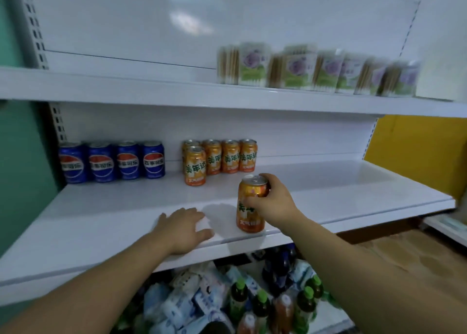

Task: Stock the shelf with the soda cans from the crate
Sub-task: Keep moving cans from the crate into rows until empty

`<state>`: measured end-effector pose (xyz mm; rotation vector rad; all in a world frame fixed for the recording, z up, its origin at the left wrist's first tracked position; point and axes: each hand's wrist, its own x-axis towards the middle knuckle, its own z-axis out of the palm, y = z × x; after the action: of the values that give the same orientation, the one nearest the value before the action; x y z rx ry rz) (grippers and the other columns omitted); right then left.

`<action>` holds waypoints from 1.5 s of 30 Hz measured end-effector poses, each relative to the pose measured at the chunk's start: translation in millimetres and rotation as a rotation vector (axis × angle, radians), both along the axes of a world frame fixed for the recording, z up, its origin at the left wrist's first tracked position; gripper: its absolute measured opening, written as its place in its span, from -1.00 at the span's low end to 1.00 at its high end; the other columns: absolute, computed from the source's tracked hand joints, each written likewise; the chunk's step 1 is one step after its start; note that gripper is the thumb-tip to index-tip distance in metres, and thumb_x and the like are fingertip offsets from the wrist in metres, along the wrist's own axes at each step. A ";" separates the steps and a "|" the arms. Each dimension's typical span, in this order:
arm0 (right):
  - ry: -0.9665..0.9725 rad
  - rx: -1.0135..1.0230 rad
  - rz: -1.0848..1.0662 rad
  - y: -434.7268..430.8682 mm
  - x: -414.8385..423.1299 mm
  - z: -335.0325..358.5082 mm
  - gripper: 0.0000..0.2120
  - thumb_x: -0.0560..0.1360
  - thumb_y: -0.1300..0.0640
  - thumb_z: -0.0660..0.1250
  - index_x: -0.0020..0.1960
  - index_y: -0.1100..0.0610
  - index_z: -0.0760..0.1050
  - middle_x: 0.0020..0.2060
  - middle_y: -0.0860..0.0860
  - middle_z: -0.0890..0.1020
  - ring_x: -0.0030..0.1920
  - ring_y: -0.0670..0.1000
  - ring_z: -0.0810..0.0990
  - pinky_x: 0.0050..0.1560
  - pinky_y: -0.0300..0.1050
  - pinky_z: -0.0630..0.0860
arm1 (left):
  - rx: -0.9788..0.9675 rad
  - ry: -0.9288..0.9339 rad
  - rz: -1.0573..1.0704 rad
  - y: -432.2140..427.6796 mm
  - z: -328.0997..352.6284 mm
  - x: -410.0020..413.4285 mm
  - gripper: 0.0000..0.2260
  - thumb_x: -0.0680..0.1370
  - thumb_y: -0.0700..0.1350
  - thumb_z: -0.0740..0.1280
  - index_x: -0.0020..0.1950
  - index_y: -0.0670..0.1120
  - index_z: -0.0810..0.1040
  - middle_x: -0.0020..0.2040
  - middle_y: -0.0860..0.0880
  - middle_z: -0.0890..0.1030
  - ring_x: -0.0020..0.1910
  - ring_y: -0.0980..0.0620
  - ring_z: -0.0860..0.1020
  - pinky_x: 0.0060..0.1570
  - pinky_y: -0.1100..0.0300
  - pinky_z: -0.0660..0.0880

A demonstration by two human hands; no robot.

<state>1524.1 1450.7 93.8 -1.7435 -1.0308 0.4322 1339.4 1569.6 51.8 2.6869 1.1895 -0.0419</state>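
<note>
Through the head camera I had the middle shelf (353, 189) across the centre of the frame. My right hand (271, 202) was wrapped round the upper half of an orange soda can (251, 207), fingers curled behind the rim and thumb across the front. The can stood upright at the shelf's front edge, lower centre. I could not tell whether its base bore on the board or hung just above it. My left hand (184, 229) lay flat on the shelf just to the left of that can, fingers straight and holding nothing. Further back, four blue cans (111, 162) stood in a row at centre left. Five stocked orange cans (219, 157) were grouped to their right, one set in front of the others. I judged the stocking partly done: much bare board showed to the right and in front, and the held can was well apart from its group. The crate was out of view, so I could not say how many cans were left.
</note>
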 end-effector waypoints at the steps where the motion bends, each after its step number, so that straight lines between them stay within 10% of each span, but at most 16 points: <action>1: -0.003 0.004 0.015 8.4 -2.2 -2.2 -0.39 0.37 0.16 0.52 0.34 0.02 0.35 0.09 -0.04 0.53 0.09 0.02 0.54 0.07 -0.07 0.49 | -0.011 0.029 0.042 4.0 -2.0 -5.9 -0.36 0.54 0.37 0.05 0.55 0.13 0.10 0.58 0.07 0.06 0.54 0.00 0.05 0.47 -0.15 -0.01; 32: -0.216 0.117 0.134 191.0 30.3 -42.2 -0.35 0.53 0.04 0.32 0.51 -0.07 0.07 0.40 0.03 0.39 0.39 0.11 0.38 0.34 0.26 0.37 | -0.022 -0.020 0.112 15.8 -19.6 -8.9 -0.32 0.50 0.42 -0.01 0.55 0.20 -0.05 0.58 0.14 -0.13 0.55 0.09 -0.19 0.47 -0.17 -0.24; 45: -0.334 -0.106 0.087 203.9 17.6 -41.6 -0.25 0.64 -0.05 0.12 0.56 0.09 -0.33 0.54 0.18 0.14 0.40 0.28 0.35 0.35 0.17 0.33 | -0.024 -0.003 0.118 15.1 -18.9 -8.3 -0.32 0.50 0.42 -0.02 0.55 0.20 -0.05 0.58 0.13 -0.14 0.55 0.08 -0.20 0.47 -0.19 -0.24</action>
<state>1541.7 1654.6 52.2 -1.9124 -1.3449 0.2577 1331.1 1584.7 32.9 2.5896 1.3357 -0.0348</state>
